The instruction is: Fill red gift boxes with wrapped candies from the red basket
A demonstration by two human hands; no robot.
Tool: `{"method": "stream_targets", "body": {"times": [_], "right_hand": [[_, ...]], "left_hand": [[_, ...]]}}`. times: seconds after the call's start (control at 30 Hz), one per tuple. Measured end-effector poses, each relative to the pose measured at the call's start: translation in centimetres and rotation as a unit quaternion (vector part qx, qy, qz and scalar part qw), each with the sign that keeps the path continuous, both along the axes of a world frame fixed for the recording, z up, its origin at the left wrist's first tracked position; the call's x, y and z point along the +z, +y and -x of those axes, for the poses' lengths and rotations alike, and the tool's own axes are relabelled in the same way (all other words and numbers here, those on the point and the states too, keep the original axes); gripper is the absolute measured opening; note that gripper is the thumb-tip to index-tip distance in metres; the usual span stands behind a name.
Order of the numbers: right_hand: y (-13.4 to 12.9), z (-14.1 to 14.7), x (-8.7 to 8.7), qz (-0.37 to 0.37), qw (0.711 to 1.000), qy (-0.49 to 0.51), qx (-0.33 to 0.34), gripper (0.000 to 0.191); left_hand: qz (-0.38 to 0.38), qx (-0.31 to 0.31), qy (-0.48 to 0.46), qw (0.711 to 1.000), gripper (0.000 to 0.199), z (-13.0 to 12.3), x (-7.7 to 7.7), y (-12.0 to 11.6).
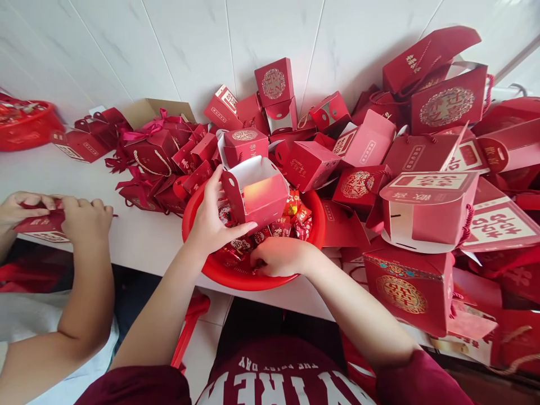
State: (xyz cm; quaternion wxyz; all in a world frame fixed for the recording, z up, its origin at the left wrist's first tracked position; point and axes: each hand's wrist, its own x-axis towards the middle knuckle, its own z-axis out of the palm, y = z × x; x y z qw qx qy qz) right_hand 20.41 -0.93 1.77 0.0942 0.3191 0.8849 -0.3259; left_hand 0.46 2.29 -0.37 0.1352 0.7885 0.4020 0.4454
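Note:
My left hand [211, 216] grips a red gift box [264, 199] by its side, thumb along the lower edge. The box has its top flaps up and its white inside showing, tilted over a red plastic basket [253, 283]. Wrapped candies [280, 228] in red, gold and dark wrappers lie in the basket. Down among them is my right hand [282, 256], its fingers curled at the near side of the basket. Those fingertips are partly hidden, so what they hold, if anything, does not show.
Many red gift boxes [407, 292] are heaped along the right and back of the white table [139, 247]. Ribboned boxes [154, 152] stand left of the basket. A co-worker's hands [86, 219] hold a box at the left. Another red basket [29, 132] sits far left.

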Motion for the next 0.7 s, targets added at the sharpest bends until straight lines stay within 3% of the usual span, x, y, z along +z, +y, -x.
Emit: {"method": "stream_targets", "body": {"times": [0.17, 0.27, 0.37, 0.47, 0.5, 0.6, 0.63, 0.67, 0.7], "right_hand": [[-0.6, 0.0, -0.7, -0.041, 0.999, 0.030, -0.017, 0.028], [-1.3, -0.7, -1.0, -0.069, 0.987, 0.136, -0.055, 0.038], [-2.6, -1.9, 0.1, -0.100, 0.951, 0.287, -0.054, 0.039], [-4.1, -3.4, 3.4, -0.197, 0.878, 0.434, -0.047, 0.026], [-4.4, -3.8, 4.7, -0.247, 0.834, 0.489, -0.062, 0.025], [-4.2, -4.4, 7.8, -0.432, 0.665, 0.597, -0.121, 0.033], [-3.7, -4.3, 8.3, -0.464, 0.642, 0.596, -0.130, 0.033], [-3.2, -4.2, 8.4, -0.476, 0.646, 0.579, -0.143, 0.032], [-2.6, -4.0, 8.4, -0.470, 0.676, 0.545, -0.157, 0.029]], "left_hand": [[-0.095, -0.047, 0.027, 0.994, 0.124, 0.0, 0.3, -0.3], [-0.120, -0.043, 0.049, 0.991, 0.124, 0.2, 0.1, -0.3], [-0.080, -0.016, 0.041, 0.996, 0.130, 0.4, -0.3, -0.4], [-0.020, -0.030, -0.010, 0.999, 0.129, 0.6, -0.3, -0.5], [-0.005, -0.041, -0.021, 0.999, 0.126, 0.6, -0.2, -0.6], [0.019, -0.050, -0.005, 0.999, 0.125, 0.5, 0.3, -0.9], [0.025, -0.048, 0.007, 0.999, 0.126, 0.5, 0.5, -1.0], [0.030, -0.046, 0.015, 0.998, 0.128, 0.5, 0.6, -1.1], [0.036, -0.047, 0.018, 0.998, 0.128, 0.5, 0.7, -1.2]]}}
